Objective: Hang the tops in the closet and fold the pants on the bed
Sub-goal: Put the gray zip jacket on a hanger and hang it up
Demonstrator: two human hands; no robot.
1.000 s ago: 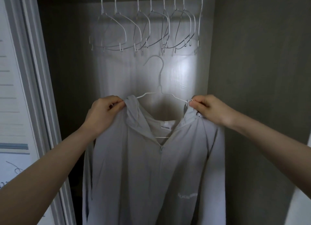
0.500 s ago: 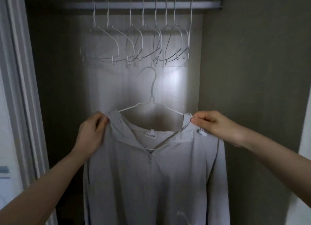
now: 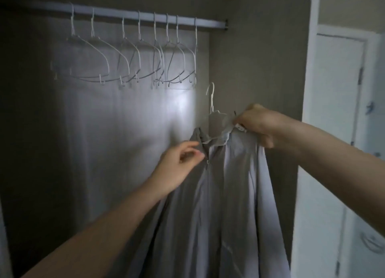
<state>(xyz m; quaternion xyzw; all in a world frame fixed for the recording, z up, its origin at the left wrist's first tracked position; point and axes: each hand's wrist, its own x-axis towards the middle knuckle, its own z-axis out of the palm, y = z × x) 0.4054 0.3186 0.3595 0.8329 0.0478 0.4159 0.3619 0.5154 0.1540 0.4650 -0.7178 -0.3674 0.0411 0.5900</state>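
Left hand released jacket; empty hangers crowd rod.

The closet was dimly lit, and its left part at nine o'clock was lost in deep shadow. A bright patch of glare was seen on the back wall near the centre. More light was thrown on the white door at three o'clock, which was rendered pale and washed out. The whole frame was softened by motion blur, most plainly on the left hand and the grey top. Straight lines were bent slightly by wide-angle distortion, as seen in the rod at twelve o'clock.
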